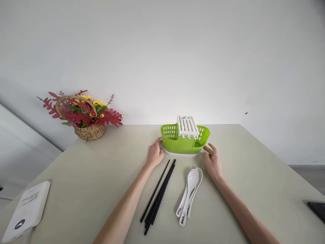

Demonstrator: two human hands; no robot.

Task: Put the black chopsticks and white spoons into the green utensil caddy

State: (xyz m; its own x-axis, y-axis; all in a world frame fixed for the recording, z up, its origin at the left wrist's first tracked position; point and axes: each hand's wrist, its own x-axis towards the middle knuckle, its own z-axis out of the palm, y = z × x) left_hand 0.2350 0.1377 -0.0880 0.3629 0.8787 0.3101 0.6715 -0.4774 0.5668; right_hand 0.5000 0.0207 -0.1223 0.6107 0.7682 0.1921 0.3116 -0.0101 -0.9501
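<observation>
A green plastic utensil holder (182, 146) with lattice openings stands upright on the table, on a white base tray (181, 155). Across its middle sits a white slotted rack (188, 126) with small hooks along the front. My left hand (155, 153) is closed at the left end of the holder, fingers bent round its base. At the right end, my right hand (212, 162) holds the lower edge, its fingers partly spread. Several black chopsticks (160, 198) lie in front, near my left forearm. To their right, white spoons (192, 179) are stacked with printed handles toward me.
A wicker basket (90, 132) of red leaves and yellow flowers stands at the back left, by the wall. A white device (30, 206) lies at the left front edge. A dark object (317, 208) is at the right edge. The table (254, 169) meets the wall behind.
</observation>
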